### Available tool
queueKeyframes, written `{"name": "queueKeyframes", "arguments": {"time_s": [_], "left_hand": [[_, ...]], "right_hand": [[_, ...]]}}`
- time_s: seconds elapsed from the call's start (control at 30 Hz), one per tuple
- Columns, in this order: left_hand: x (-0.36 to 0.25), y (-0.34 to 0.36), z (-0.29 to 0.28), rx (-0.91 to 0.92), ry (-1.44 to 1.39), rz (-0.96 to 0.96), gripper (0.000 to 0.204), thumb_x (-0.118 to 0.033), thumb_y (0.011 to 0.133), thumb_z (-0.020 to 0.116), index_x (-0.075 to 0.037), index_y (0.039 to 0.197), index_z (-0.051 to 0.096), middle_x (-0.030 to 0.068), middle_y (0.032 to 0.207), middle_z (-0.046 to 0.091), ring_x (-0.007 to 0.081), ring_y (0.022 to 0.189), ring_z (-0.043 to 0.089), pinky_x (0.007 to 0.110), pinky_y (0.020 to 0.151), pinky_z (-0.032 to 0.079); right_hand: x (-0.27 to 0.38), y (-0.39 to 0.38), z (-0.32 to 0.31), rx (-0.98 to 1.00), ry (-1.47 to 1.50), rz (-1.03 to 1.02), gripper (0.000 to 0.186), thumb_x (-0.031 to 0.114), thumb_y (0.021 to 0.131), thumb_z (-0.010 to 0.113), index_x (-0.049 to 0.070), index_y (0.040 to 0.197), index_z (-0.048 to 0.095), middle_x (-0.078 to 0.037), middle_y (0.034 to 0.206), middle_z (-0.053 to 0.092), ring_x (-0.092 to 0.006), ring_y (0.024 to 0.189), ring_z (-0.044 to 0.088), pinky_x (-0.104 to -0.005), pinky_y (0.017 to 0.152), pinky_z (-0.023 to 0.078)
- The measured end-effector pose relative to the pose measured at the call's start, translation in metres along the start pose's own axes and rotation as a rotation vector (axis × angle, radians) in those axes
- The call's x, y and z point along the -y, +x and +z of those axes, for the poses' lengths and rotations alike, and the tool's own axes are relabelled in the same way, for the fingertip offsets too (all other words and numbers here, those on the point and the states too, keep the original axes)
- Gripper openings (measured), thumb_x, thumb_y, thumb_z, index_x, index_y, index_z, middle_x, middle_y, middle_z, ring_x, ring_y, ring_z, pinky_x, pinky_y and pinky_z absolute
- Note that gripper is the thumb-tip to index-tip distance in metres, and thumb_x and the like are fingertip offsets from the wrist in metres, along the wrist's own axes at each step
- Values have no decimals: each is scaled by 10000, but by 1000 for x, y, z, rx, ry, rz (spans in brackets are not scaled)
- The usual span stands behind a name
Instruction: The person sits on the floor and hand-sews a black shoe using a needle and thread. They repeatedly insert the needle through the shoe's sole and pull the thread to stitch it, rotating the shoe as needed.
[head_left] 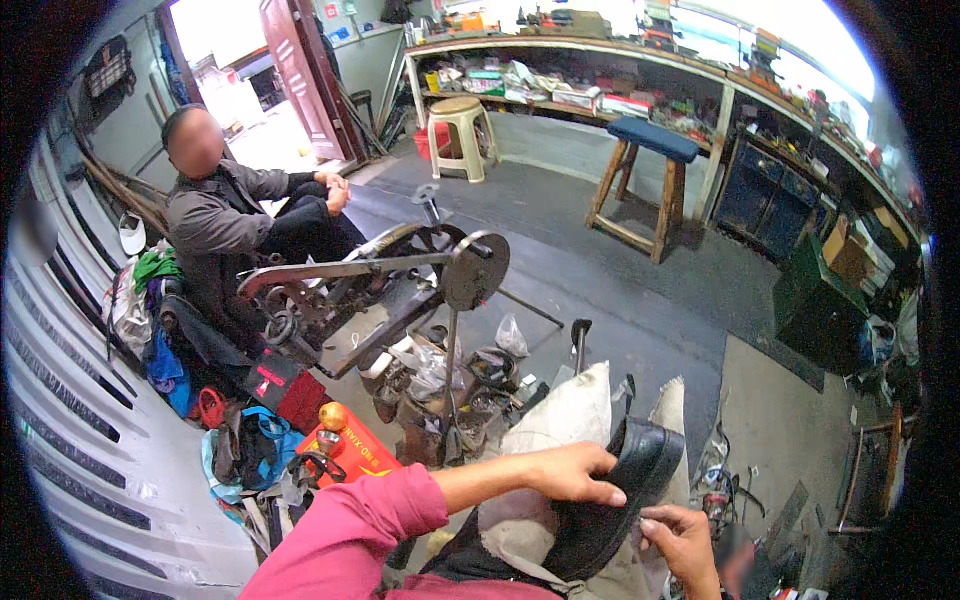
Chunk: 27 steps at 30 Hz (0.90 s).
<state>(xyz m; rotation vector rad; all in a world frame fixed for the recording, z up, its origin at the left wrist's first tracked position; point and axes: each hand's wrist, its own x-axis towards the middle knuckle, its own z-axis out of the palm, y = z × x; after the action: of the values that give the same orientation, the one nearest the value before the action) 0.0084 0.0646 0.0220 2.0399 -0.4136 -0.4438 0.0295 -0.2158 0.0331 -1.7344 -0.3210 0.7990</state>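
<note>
The left grip point(580, 474) holds the black shoe point(600, 520), its length slanting away rightward. Right grip point(678, 538) pinches narrowly at its right side.

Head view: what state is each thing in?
Shoe: held by left hand
Right hand: thumb and forefinger together beside the shoe; anything pinched is too small to tell
Door: open
Cream stool: upright
Blue stool: upright
Machine: standing; running or not, unclear
</note>
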Motion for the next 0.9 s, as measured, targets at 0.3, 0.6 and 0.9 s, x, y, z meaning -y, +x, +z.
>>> {"name": "queueKeyframes", "arguments": {"time_s": [0.3,0.6,0.9], "left_hand": [[13,-3,7,84,-347,51,505,-480,903,705,17,835,650,12,708,629,123,676,533,386,611,448],[-15,-23,8,26,-279,-187,575,-571,943,634,-76,669,536,-72,587,405,49,590,388,310,519,332],[-9,-26,29,-221,-164,14,580,-517,958,629,4,709,569,15,571,419,87,603,394,351,542,376]], "right_hand": [[-6,2,11,8,117,-43,153,123,935,694,-6,1014,716,-25,735,659,-81,601,582,-239,543,459],[13,-8,25,-8,184,-112,133,151,934,706,54,1024,726,5,653,605,-65,504,502,-232,451,384],[37,-8,22,-16,-591,-383,144,142,944,581,9,965,634,-229,807,664,-418,789,658,-453,709,516]]}}
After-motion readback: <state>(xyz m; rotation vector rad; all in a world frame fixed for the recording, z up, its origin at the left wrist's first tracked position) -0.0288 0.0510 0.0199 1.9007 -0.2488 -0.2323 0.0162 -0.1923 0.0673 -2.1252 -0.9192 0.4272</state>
